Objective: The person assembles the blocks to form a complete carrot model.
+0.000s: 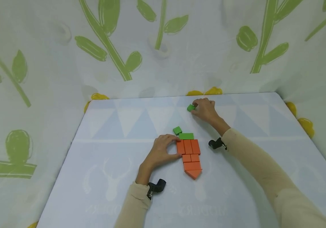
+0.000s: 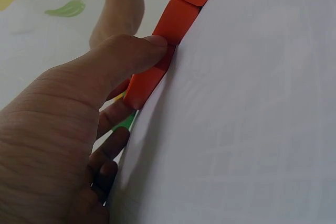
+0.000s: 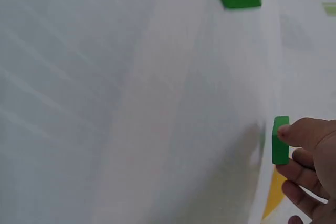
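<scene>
My left hand (image 1: pixel 161 148) curves round the left orange block (image 1: pixel 180 147) of a row of three, index fingertip at its upper corner and thumb at its lower one. In the left wrist view the thumb (image 2: pixel 134 51) presses on the orange blocks' edge. Below that row lie two small orange blocks, a wider orange block (image 1: pixel 192 166) and an orange triangular block (image 1: pixel 193 174). A green rectangular block (image 1: pixel 186 136) borders the row's top. My right hand (image 1: pixel 205 109) pinches a small green block (image 3: pixel 281 141) between thumb and fingers, farther back over the table.
Another small green block (image 1: pixel 177 130) lies at the upper left of the green rectangle. The pale table (image 1: pixel 100 171) carries faint blue triangles and ends at a back edge against a leaf-patterned fabric wall (image 1: pixel 191 63). Black wrist cameras sit on both wrists.
</scene>
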`<state>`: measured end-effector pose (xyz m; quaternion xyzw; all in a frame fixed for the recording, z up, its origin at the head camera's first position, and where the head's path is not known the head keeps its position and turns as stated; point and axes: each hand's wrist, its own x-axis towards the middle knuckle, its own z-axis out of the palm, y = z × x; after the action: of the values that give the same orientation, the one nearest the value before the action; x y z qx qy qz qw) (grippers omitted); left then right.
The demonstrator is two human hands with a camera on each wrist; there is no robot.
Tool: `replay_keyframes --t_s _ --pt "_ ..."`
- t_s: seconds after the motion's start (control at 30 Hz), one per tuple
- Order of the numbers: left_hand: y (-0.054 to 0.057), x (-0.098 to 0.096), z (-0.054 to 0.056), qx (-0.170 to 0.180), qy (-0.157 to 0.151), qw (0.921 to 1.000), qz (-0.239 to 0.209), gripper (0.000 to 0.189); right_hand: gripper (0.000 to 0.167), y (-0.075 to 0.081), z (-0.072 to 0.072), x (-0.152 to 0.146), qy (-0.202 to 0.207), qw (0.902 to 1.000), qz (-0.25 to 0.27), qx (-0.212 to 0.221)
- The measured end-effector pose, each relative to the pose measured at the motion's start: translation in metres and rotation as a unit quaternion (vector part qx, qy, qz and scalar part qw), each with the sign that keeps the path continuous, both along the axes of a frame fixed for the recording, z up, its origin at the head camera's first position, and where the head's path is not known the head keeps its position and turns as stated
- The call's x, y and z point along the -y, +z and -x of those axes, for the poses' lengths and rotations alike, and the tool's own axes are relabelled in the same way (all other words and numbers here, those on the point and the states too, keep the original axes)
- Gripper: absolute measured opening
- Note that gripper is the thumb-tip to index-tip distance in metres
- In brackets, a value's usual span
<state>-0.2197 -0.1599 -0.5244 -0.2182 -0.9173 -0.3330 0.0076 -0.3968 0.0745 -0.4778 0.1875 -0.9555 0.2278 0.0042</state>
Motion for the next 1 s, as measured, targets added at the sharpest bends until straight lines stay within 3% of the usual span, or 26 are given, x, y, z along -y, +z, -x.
replay_keyframes --t_s 0.3,0.47,0.67,1.0 --pt "0.001 0.004 0.001 -0.001 0.011 0.9999 -0.003 0.054 0.037 0.014 -0.049 -0.01 0.048 0.9982 0.019 -0.031" --pt "0.002 0.005 -0.002 0.014 0.014 0.9998 -0.004 0.055 0.036 0.011 -0.074 -0.017 0.073 0.9963 0.017 -0.042" --pt "0.002 0.002 -0.004 0.012 0.012 0.9998 -0.009 0.055 0.036 0.002 -0.09 -0.025 0.091 0.9946 0.019 -0.047" --pt "0.001 -0.004 -0.003 0.003 0.005 1.0 -0.008 0.054 0.036 -0.006 -0.1 -0.033 0.081 0.9954 0.026 -0.044"
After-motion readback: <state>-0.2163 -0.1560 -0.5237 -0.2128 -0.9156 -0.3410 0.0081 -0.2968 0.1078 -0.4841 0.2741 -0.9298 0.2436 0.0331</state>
